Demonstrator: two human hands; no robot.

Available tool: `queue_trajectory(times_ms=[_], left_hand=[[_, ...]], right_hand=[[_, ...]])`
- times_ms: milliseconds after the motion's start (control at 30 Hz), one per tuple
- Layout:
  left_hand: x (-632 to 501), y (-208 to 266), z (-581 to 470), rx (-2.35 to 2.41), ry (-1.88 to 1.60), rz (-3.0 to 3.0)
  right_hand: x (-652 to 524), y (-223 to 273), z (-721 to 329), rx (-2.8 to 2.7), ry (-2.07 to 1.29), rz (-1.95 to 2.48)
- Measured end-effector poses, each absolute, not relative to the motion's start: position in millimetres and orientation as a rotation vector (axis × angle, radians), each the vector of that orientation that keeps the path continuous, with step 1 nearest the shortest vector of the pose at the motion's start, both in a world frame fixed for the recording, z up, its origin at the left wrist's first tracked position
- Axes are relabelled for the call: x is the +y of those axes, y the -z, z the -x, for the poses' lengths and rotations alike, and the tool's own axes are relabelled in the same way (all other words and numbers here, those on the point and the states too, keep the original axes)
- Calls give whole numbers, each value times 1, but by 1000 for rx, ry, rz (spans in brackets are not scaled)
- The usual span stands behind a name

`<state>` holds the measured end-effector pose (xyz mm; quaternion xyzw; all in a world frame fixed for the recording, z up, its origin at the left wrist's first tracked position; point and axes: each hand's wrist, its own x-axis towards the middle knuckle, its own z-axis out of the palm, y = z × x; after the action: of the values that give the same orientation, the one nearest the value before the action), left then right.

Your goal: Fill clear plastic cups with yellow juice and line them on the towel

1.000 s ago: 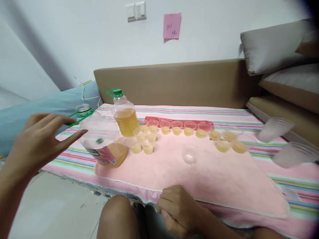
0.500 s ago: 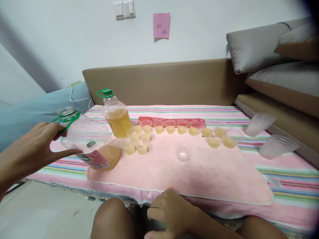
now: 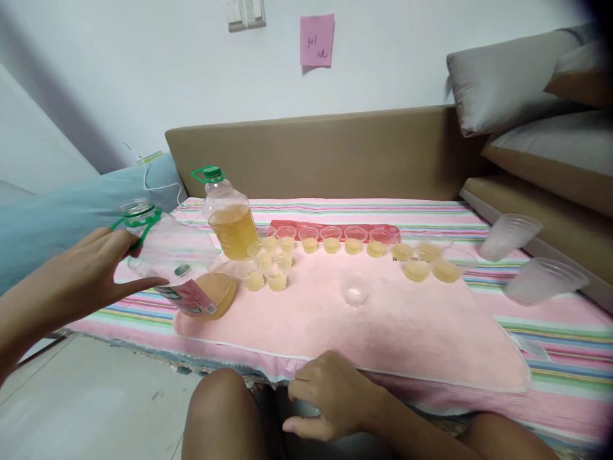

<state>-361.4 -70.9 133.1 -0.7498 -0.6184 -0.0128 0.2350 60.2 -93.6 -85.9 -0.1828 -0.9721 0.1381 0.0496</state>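
Note:
My left hand grips a large clear plastic bottle at the left. Its fingers are at the green handle and the thumb lies along the side. The bottle has no cap on, leans, and holds some yellow liquid low down. My right hand is curled above my lap; a pale greyish thing shows under its fingers, too hidden to name. Small clear cups with a little yellow liquid stand in a bent row. One clear cup without visible liquid stands apart on the pink mat.
A second bottle with a green cap stands behind the cups. Stacked clear cups and another stack lie at the right. A red packet lies behind the row. Grey cushions are piled at the right.
The whole view has shifted slightly, so things appear a little to the right and higher. My left hand still holds the bottle; my right hand stays curled over my lap.

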Motion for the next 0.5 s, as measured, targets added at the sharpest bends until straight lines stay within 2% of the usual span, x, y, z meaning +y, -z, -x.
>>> queue_trajectory(times_ms=[267, 500], left_hand=[[-70, -134, 351, -1843, 82, 2047], [-72, -132, 351, -1766, 170, 2037]], right_hand=[[-89, 87, -63, -2963, -424, 559], [-86, 88, -66, -2972, -410, 555]])
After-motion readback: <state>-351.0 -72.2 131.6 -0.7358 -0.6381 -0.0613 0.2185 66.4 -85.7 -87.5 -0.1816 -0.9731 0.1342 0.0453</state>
